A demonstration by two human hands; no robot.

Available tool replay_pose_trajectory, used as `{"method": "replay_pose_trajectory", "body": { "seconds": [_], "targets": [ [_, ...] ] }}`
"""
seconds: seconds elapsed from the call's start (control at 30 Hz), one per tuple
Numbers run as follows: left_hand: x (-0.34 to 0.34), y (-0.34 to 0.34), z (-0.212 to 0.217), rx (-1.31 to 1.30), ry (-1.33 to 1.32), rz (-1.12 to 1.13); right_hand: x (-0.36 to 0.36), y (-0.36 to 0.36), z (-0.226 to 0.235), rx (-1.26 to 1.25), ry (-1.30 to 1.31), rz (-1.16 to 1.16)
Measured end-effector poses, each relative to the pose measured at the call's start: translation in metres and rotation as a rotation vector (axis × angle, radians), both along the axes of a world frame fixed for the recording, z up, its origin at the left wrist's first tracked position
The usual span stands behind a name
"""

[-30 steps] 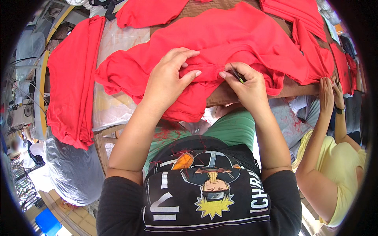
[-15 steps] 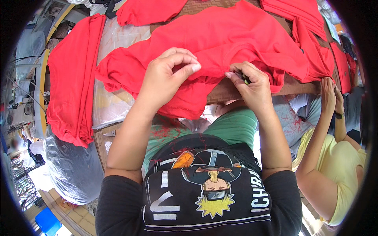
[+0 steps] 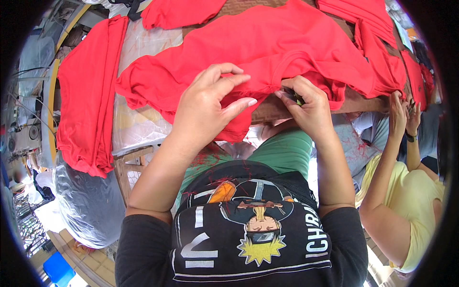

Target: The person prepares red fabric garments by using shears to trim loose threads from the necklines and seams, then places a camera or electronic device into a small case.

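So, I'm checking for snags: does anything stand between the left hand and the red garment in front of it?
Nothing visible does. The open left hand is over the near part of the red garment; whether it touches is unclear. The right hand, holding a small dark tool, is to the right, not between them.

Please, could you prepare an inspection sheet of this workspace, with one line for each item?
Surface: brown patterned covering; clear plastic sheet at left.
Job's things: large rumpled red cloth; small dark tool, mostly hidden.
Clutter: folded red fabric at left; red thread scraps on green trousers.
Left hand: fingers parted over the cloth; contact unclear.
Right hand: fingers closed around the tool, at the cloth's near edge.
Cables: thin dark lines at far left, possibly cables.
Surroundings: co-worker in yellow at right; plastic-wrapped bundle lower left.
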State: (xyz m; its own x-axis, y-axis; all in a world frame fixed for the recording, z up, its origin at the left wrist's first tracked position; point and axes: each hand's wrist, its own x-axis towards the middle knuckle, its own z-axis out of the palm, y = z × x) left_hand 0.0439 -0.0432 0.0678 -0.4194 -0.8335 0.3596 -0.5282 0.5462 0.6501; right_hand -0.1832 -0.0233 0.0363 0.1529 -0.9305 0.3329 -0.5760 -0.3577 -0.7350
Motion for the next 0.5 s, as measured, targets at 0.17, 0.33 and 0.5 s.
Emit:
{"method": "replay_pose_trajectory", "body": {
  "seconds": [0.17,0.33,0.5],
  "targets": [
    [-0.004,0.002,-0.003,0.165,0.068,0.022,-0.004,0.003,0.0,0.006,0.037,-0.007],
    [-0.007,0.003,0.002,0.482,0.198,0.072,-0.003,0.005,0.01,-0.021,0.02,-0.033],
    [-0.009,0.003,0.002,0.583,0.281,0.103,0.01,0.007,0.037,-0.036,0.034,0.008]
  ]
}}
